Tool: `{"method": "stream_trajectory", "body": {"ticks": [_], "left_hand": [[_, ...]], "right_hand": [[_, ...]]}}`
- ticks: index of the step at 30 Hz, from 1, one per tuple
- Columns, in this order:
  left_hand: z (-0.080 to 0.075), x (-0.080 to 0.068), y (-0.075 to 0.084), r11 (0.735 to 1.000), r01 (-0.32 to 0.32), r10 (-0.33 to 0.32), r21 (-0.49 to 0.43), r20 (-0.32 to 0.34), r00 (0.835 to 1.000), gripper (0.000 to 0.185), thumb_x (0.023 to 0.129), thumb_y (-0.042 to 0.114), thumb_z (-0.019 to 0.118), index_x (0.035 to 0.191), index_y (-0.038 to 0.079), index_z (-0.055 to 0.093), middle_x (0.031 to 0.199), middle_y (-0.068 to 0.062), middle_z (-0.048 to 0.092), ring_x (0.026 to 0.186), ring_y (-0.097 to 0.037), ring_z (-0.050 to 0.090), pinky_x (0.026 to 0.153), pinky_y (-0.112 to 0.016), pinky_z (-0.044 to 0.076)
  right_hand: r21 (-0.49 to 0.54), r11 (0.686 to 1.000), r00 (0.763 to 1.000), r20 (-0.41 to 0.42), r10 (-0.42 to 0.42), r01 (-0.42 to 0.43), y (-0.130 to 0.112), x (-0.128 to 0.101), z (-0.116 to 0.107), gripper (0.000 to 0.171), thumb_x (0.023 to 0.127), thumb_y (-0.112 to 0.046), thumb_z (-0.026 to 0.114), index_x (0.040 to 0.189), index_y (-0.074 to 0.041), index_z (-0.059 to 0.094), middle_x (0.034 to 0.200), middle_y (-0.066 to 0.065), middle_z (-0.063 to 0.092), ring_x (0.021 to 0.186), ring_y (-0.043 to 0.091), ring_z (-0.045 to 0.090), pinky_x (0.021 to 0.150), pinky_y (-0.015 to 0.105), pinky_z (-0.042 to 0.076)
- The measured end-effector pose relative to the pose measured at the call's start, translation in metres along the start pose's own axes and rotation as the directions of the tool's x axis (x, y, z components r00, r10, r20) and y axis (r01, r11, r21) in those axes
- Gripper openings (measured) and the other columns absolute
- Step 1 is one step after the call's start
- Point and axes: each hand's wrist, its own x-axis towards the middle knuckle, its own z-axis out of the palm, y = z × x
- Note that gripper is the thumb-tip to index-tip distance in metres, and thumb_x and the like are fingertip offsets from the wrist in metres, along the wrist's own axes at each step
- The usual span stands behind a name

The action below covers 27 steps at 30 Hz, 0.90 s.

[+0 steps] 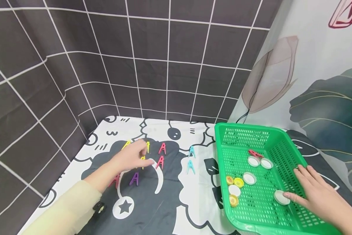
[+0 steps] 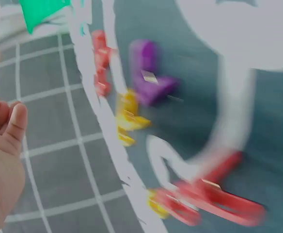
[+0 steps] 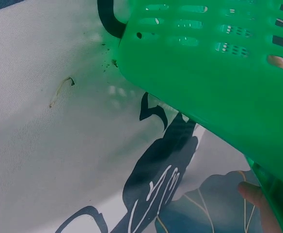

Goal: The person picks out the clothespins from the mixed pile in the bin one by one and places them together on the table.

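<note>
Nearest the camera, the right hand (image 1: 320,195) lies inside the green basket (image 1: 284,225) at the desk's right edge, fingers straight and relaxed, one fingertip touching a white cap (image 1: 282,197) on the basket floor. More white and yellow caps (image 1: 238,182) and one red clip (image 1: 254,153) lie farther in.

Across the desk, the left hand (image 1: 133,158) reaches over a cluster of small clothes pegs standing on the dark patch of the printed cloth (image 1: 152,209) — its fingers curl down at a yellow peg (image 1: 142,160), but whether they already pinch it I cannot tell; the wrist view is blurred. A red peg (image 1: 160,162) stands just beside, a purple peg (image 1: 134,179) nearer the front edge, two blue pegs (image 1: 190,160) toward the basket.

To do the pick cleanly, I judge the thumb and forefinger should close on the yellow peg alone — lifting straight up, so neighbours stay standing. The right hand's flat press should keep the basket from sliding.
</note>
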Motion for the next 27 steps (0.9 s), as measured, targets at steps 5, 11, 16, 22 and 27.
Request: {"method": "stream_trajectory", "body": {"ticks": [5,11,16,22,27], "left_hand": [[0.006,0.040,0.025,0.994,-0.109,0.109,0.006,0.004,0.994,0.041,0.074,0.032,0.077,0.073,0.016,0.040,0.072,0.004,0.040,0.063,-0.008,0.039,0.056,-0.023,0.037],[0.021,0.081,0.057,0.982,-0.181,0.180,-0.055,-0.011,0.984,0.038,0.075,0.030,0.076,0.074,0.014,0.041,0.075,0.004,0.041,0.064,-0.008,0.042,0.058,-0.022,0.039],[0.036,0.109,0.078,0.962,-0.255,0.253,-0.093,-0.040,0.967,0.038,0.077,0.028,0.075,0.072,0.014,0.040,0.074,0.003,0.041,0.065,-0.008,0.042,0.059,-0.020,0.038],[0.045,0.136,0.107,0.954,-0.276,0.276,-0.117,-0.021,0.961,0.036,0.080,0.028,0.073,0.073,0.013,0.041,0.075,0.002,0.043,0.068,-0.009,0.043,0.060,-0.019,0.036],[0.051,0.154,0.127,0.950,-0.281,0.282,-0.140,-0.013,0.959,0.034,0.082,0.029,0.072,0.074,0.013,0.042,0.076,0.001,0.044,0.068,-0.009,0.044,0.060,-0.018,0.036]], "right_hand": [[-0.004,1.000,1.000,-0.001,-0.003,0.003,0.001,-0.003,0.000,0.091,0.081,-0.045,0.068,0.132,0.021,0.032,0.140,0.040,0.021,0.137,0.031,-0.020,0.107,0.050,-0.011],[0.001,1.000,1.000,0.001,0.008,-0.008,0.000,-0.001,0.000,0.092,0.080,-0.047,0.068,0.132,0.021,0.032,0.139,0.040,0.022,0.137,0.033,-0.019,0.107,0.046,-0.015],[0.020,1.000,1.000,0.015,0.010,-0.010,-0.001,0.001,0.000,0.093,0.081,-0.047,0.067,0.133,0.020,0.031,0.141,0.040,0.020,0.137,0.035,-0.019,0.106,0.051,-0.013],[0.030,1.000,1.000,-0.006,-0.009,0.009,-0.003,0.003,0.001,0.092,0.080,-0.048,0.068,0.132,0.019,0.033,0.140,0.039,0.023,0.138,0.035,-0.016,0.107,0.046,-0.014],[0.027,1.000,1.000,-0.011,-0.003,0.003,-0.001,0.001,0.001,0.092,0.080,-0.047,0.068,0.132,0.020,0.033,0.140,0.039,0.022,0.138,0.035,-0.016,0.106,0.048,-0.015]]}}
